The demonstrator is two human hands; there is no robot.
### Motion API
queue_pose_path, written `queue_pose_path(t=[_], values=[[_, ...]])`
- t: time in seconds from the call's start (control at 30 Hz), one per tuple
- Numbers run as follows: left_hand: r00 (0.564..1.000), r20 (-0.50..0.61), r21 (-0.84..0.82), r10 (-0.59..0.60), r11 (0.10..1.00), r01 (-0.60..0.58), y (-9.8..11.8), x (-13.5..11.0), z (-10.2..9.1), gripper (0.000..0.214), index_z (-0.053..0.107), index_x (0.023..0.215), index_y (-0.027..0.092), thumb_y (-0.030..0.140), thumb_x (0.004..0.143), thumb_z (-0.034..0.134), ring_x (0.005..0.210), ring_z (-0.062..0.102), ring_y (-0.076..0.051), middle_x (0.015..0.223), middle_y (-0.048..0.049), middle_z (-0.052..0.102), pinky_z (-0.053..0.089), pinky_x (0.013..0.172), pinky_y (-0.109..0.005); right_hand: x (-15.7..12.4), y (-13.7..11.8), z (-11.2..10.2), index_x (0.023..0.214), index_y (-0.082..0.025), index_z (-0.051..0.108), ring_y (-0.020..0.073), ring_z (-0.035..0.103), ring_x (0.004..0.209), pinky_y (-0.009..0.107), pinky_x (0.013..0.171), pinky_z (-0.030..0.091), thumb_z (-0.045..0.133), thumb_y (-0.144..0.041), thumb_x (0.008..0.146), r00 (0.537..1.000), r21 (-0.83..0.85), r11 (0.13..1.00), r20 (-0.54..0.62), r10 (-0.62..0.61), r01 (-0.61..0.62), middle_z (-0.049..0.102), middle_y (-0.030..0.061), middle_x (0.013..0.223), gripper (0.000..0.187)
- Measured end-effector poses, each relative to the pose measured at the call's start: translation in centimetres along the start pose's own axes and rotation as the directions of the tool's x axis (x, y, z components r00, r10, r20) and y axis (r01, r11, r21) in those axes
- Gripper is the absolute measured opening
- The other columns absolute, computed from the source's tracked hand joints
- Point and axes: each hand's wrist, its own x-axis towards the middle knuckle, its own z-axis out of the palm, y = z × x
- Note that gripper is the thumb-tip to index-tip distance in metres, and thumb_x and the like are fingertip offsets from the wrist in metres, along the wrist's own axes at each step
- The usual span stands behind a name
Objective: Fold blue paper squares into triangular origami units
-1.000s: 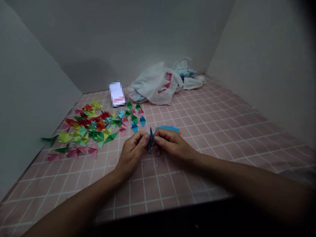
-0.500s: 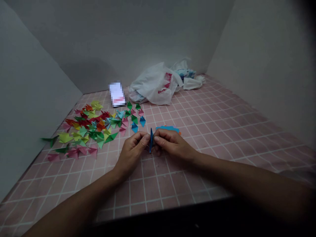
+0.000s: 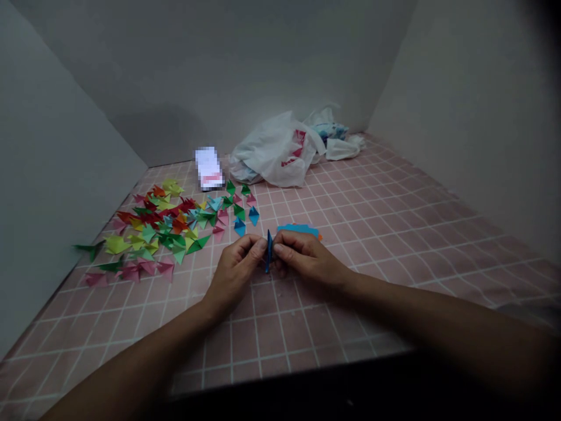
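Note:
A small folded piece of blue paper (image 3: 268,252) stands edge-on between my two hands, above the table. My left hand (image 3: 236,266) pinches its left side between thumb and fingers. From the other side, my right hand (image 3: 304,257) has its thumb and bent fingers closed on the same paper. Just behind my right hand lies a stack of blue paper sheets (image 3: 300,230), partly covered by the hand, with a bit of orange at its edge. Two blue folded paper pieces (image 3: 253,215) rest beyond my left hand.
Many colourful folded paper cranes (image 3: 175,228) spread over the left of the pink checked tablecloth (image 3: 372,245). A lit phone (image 3: 209,168) leans at the back. Right of it sits a crumpled white plastic bag (image 3: 278,149), with a blue-and-white packet (image 3: 331,131) behind. Pale walls enclose the table.
Almost nothing differs. The view has shifted very slightly, and both hands keep the same hold on the blue paper.

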Motion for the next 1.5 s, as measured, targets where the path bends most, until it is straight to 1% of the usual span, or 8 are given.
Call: queue_pose_path(t=[0.2,0.53,0.7,0.8,0.93,1.23,1.37,1.5], values=[[1.0,-0.001,0.011,-0.001,1.0,0.001,-0.08,0.07,0.01,0.029,0.066,0.084,0.017,0.045,0.091,0.066,0.071,0.056,-0.015,0.076,-0.0015,0.062,0.045,0.067,-0.026,-0.01,0.0,0.02,0.077,-0.019,0.052,0.0118,0.052,0.062,0.028,0.06,0.042,0.053,-0.033,0.097,1.0,-0.046,0.999,-0.012,-0.019,0.018,0.054,-0.0019,0.068,0.024],[1.0,-0.002,0.061,0.015,0.998,-0.015,0.25,0.17,-0.08,0.025,0.061,0.081,0.017,0.04,0.091,0.06,0.069,0.053,-0.014,0.073,-0.0002,0.058,0.043,0.066,-0.027,0.06,0.08,-0.09,0.078,-0.019,0.053,0.0114,0.053,0.06,0.027,0.059,0.043,0.053,-0.034,0.097,0.999,-0.039,0.999,0.003,-0.032,0.032,0.055,-0.0021,0.067,0.024],[0.997,-0.041,0.188,0.066,0.981,-0.057,0.09,0.16,0.08,0.014,0.058,0.076,0.018,0.03,0.081,0.063,0.07,0.056,-0.016,0.072,-0.0004,0.059,0.045,0.067,-0.029,0.07,0.28,0.08,0.081,-0.019,0.053,0.0108,0.053,0.06,0.026,0.059,0.043,0.057,-0.036,0.095,0.999,0.01,0.999,-0.006,-0.038,0.038,0.057,-0.0022,0.068,0.023],[0.986,-0.082,0.327,0.145,0.939,-0.111,-0.09,0.03,0.25,0.013,0.059,0.076,0.018,0.03,0.08,0.062,0.068,0.055,-0.017,0.073,-0.0008,0.059,0.043,0.065,-0.03,0.07,0.53,0.32,0.083,-0.02,0.049,0.0102,0.053,0.059,0.025,0.056,0.042,0.066,-0.034,0.091,0.999,0.073,0.996,-0.037,-0.04,0.043,0.056,-0.0044,0.067,0.023],[0.973,-0.054,0.42,0.224,0.889,-0.181,-0.14,-0.05,0.28,0.012,0.061,0.077,0.018,0.028,0.083,0.059,0.07,0.055,-0.017,0.075,-0.002,0.059,0.043,0.065,-0.031,0.09,0.69,0.55,0.087,-0.021,0.047,0.0096,0.055,0.057,0.024,0.056,0.044,0.069,-0.03,0.089,0.998,0.132,0.991,-0.059,-0.016,0.024,0.056,-0.0059,0.067,0.024],[0.974,0.033,0.355,0.222,0.909,-0.219,0.49,-0.19,-0.12,0.019,0.061,0.084,0.017,0.034,0.092,0.056,0.072,0.057,-0.016,0.078,-0.0018,0.059,0.045,0.067,-0.031,0.17,0.36,0.16,0.089,-0.02,0.051,0.0105,0.061,0.062,0.025,0.058,0.05,0.064,-0.039,0.094,0.999,0.144,0.989,-0.022,-0.029,0.032,0.058,-0.0033,0.074,0.023],[0.979,0.028,0.32,0.2,0.926,-0.198,0.31,-0.09,-0.09,0.02,0.061,0.084,0.018,0.037,0.089,0.064,0.07,0.057,-0.015,0.077,-0.0006,0.059,0.045,0.064,-0.03,0.0,0.14,0.14,0.091,-0.02,0.051,0.0107,0.061,0.061,0.025,0.06,0.051,0.061,-0.037,0.096,0.999,0.184,0.983,-0.033,0.023,-0.017,0.06,-0.0031,0.073,0.02],[0.98,0.036,0.336,0.198,0.921,-0.198,0.07,0.05,-0.1,0.018,0.061,0.085,0.018,0.035,0.089,0.062,0.07,0.059,-0.016,0.077,-0.0015,0.061,0.046,0.064,-0.03,-0.11,-0.06,0.22,0.09,-0.02,0.052,0.0107,0.062,0.061,0.024,0.06,0.051,0.062,-0.039,0.096,0.998,0.216,0.976,-0.032,0.048,-0.04,0.063,-0.0026,0.07,0.022]])
